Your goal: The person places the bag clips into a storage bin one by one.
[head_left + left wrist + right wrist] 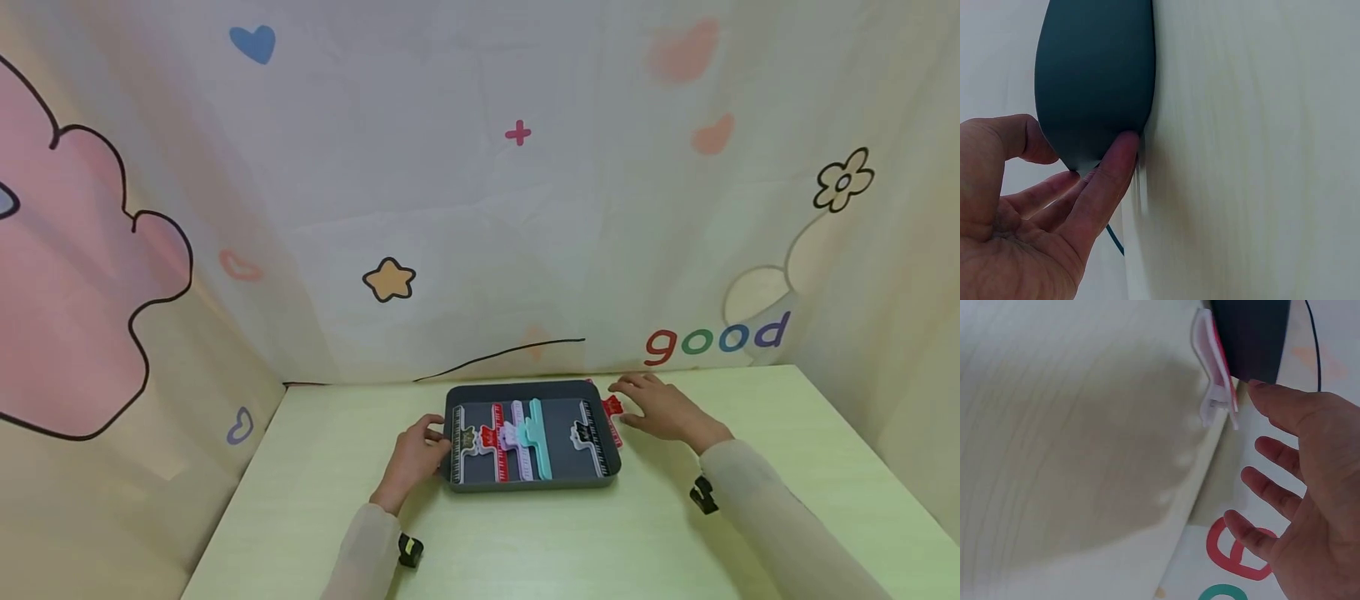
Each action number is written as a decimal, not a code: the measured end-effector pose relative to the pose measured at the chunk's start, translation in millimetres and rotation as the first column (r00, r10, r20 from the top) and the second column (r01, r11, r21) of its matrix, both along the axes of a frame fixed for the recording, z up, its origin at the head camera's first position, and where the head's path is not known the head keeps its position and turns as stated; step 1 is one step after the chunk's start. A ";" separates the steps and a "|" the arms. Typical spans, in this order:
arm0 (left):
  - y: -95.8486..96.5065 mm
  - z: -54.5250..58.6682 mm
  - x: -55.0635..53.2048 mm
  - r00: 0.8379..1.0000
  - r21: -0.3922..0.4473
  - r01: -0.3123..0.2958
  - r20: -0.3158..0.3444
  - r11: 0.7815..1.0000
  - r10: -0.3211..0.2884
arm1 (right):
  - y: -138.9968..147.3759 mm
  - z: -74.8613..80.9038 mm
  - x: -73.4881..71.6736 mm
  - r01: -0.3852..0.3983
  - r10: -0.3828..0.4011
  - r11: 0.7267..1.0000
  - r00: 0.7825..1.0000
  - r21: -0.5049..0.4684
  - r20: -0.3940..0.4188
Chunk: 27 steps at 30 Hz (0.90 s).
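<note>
A dark grey tray point(536, 484) lies on the table. Inside are several clips with piano-key edges: a black clip point(458, 467) at the left, a red clip point(501, 467), a lavender clip point(525, 467), a mint clip point(542, 454) and another black clip point(592, 442) toward the right. My left hand point(415, 454) holds the tray's left end, thumb and fingers around its wall point(1094, 69). My right hand point(660, 408) is spread beside the right end, holding nothing. Between it and the tray, another red clip point(612, 407) leans against the outer wall, its pale side showing in the right wrist view.
The pale wooden table point(315, 500) meets a printed curtain point(480, 208) just behind the tray. The curtain also hangs along both sides. Each wrist wears a small black device point(409, 550).
</note>
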<state>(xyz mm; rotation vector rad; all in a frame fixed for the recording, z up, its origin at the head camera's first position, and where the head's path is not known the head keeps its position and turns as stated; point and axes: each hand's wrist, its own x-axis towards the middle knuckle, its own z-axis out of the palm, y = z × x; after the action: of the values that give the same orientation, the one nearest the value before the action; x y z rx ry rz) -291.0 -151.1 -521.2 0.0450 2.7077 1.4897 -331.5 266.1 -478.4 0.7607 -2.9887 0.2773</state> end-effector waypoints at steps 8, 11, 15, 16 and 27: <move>-1.0 0.1 -0.6 1.000 -0.001 0.007 -0.009 1.000 -0.007 | -3.5 -13.8 -8.0 -0.018 0.018 0.999 1.000 0.031 -0.001; -1.0 0.4 -0.3 1.000 -0.006 0.005 -0.005 1.000 -0.005 | -5.5 -17.2 -9.3 -0.015 0.015 0.999 1.000 0.041 0.011; -1.0 0.9 0.4 1.000 -0.014 0.003 -0.007 1.000 -0.003 | -7.0 -20.5 -10.7 -0.015 0.014 0.998 1.000 0.059 0.017; -1.0 1.1 0.4 1.000 -0.015 0.001 -0.007 1.000 -0.001 | -7.4 -21.1 -10.9 -0.018 0.017 0.998 1.000 0.062 0.016; -1.1 1.6 0.8 1.000 -0.022 0.000 -0.008 1.000 0.000 | -6.9 -28.1 -13.3 -0.047 0.047 0.998 0.999 0.044 -0.006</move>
<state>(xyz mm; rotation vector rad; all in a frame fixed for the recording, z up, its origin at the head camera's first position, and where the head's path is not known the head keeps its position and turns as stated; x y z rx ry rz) -290.2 -152.3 -519.5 0.0503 2.7295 1.4622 -344.8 259.2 -506.5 0.8352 -2.9824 0.2105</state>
